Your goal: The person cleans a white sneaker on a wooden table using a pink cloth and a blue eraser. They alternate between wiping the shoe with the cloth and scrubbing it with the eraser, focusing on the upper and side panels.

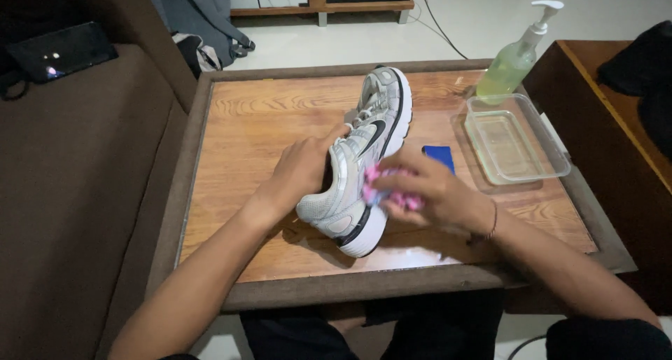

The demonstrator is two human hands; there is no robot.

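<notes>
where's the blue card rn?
Head view: the blue card lies flat on the table, right of the shoe, just beyond the right hand and left of the clear tray.

Left half of the surface (245, 143) is open. On the right, a clear tray (516, 140), soap bottle (514, 59) and blue card (439, 157) crowd the shoe (364, 157).

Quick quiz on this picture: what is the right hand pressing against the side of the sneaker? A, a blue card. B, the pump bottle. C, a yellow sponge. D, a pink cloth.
D: the right hand holds a bunched pink cloth against the side of the white sneaker, while the blue card lies on the table and the pump bottle stands apart by the clear tray.
</notes>
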